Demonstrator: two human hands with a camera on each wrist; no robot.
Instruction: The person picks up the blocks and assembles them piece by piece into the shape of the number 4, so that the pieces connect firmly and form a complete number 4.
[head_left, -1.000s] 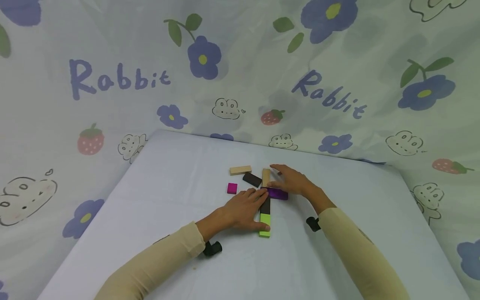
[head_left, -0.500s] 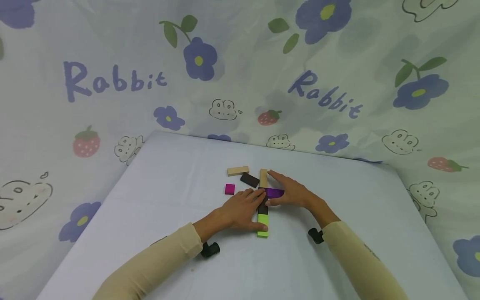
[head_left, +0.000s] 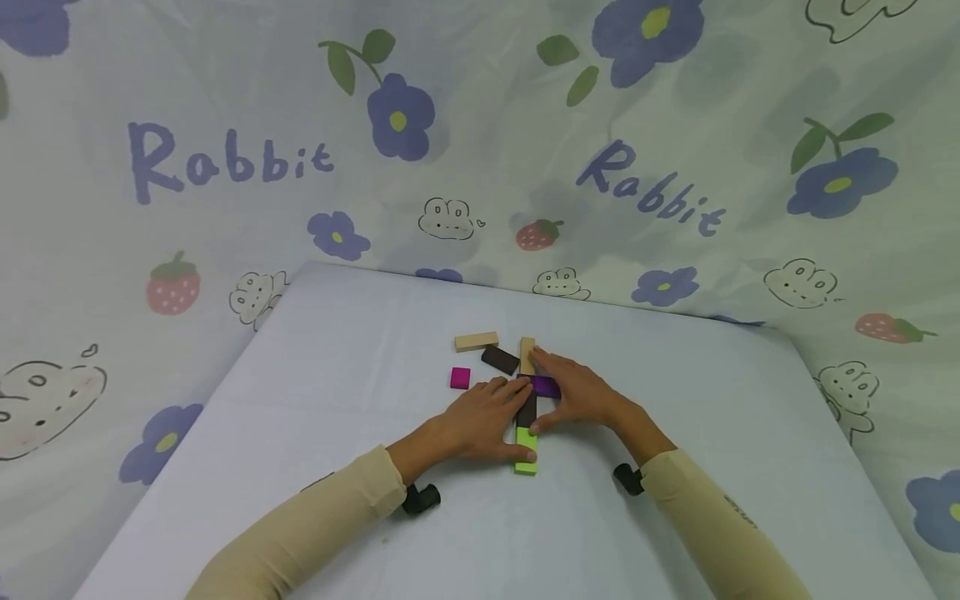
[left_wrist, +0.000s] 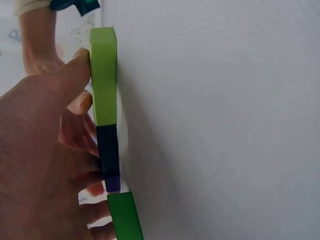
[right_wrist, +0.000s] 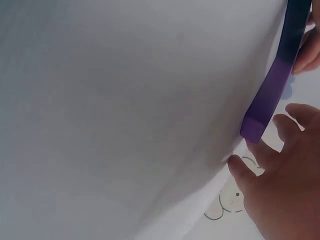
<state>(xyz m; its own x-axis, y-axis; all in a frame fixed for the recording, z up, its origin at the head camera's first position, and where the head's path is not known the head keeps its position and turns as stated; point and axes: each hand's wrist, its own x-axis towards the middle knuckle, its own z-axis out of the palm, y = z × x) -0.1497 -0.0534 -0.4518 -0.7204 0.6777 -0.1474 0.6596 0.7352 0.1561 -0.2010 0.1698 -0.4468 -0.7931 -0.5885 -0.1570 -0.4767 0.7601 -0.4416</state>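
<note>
A row of flat toy blocks lies on the white table: a natural wood block (head_left: 527, 353), a dark block (head_left: 527, 412) and a lime green block (head_left: 526, 442). A purple block (head_left: 547, 387) sticks out to the right. My left hand (head_left: 482, 422) lies across the row, its thumb on the lime block and its fingertips by the purple one. Below it in the left wrist view shows a darker green block (left_wrist: 125, 216), hidden in the head view. My right hand (head_left: 581, 390) is spread around the purple block, index finger by the wood block, thumb at the dark-lime joint.
Left of the row lie another wood block (head_left: 476, 342), a loose dark block (head_left: 500, 360) and a small magenta block (head_left: 461, 378). Black wrist-worn devices (head_left: 422, 499) hang beneath both forearms. A patterned curtain (head_left: 480, 125) stands behind the table (head_left: 337, 350).
My right hand has shifted nearer to me along the row, its thumb passing from above the purple block down to the lime block's edge. My left hand stays in place.
</note>
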